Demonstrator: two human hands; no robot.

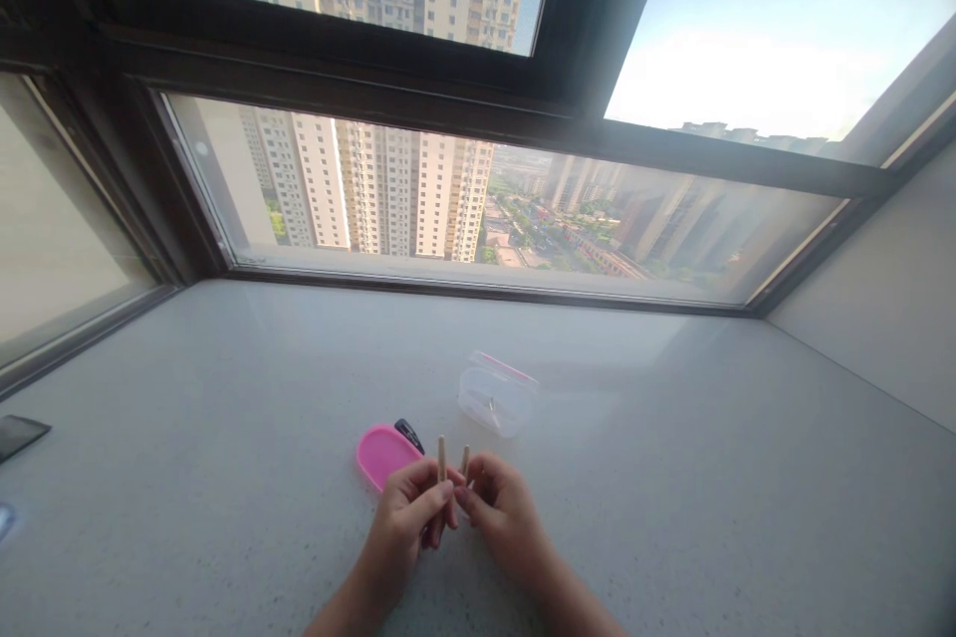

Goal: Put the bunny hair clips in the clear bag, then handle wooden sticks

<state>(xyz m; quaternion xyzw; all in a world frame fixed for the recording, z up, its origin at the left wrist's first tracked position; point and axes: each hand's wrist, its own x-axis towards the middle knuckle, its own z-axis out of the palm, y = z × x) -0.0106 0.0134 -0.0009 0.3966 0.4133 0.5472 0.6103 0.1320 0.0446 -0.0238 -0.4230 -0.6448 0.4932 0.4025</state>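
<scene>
My left hand [407, 515] and my right hand [502, 506] meet low in the middle of the view, fingertips touching. Each pinches a thin tan stick that points upward: the left stick [441, 458] and the right stick [464, 459] stand side by side. Just behind my left hand lies a pink oval lid [381, 453] with a small dark object [409, 434] at its far edge. Beyond my right hand sits a clear plastic container [496, 396] with a pink rim, something small inside it.
The hands work over a wide grey sill [672, 478] under a dark-framed window [478, 119] looking out on tall buildings. A dark flat object [19, 435] lies at the left edge. A wall [888, 309] rises on the right.
</scene>
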